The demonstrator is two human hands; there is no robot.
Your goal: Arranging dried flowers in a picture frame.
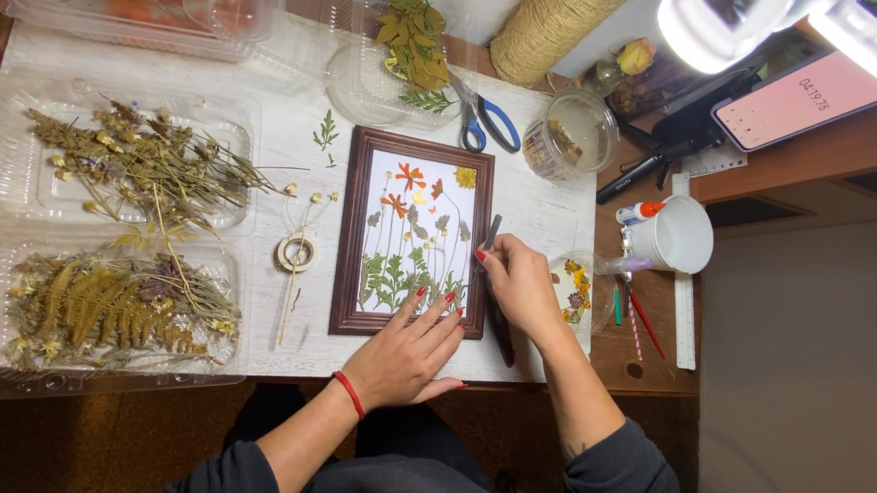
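A dark wooden picture frame point(350, 243) lies upright on the white-covered table, filled with pressed orange, yellow and green flowers on white paper. My left hand point(409, 353) rests flat with spread fingers on the frame's lower right corner. My right hand point(518, 282) sits just right of the frame and pinches a slim dark tool, likely tweezers point(491, 232), whose tip points at the frame's right edge.
Clear plastic trays hold dried stems point(144, 167) and ferns point(112, 309) at left. A tape roll point(296, 252), blue-handled scissors point(482, 119), a leaf tray point(410, 48), a small plastic tub point(573, 134), a white cup point(680, 234), a twine spool point(556, 15), a ruler point(683, 284) and a phone point(801, 97) surround the frame.
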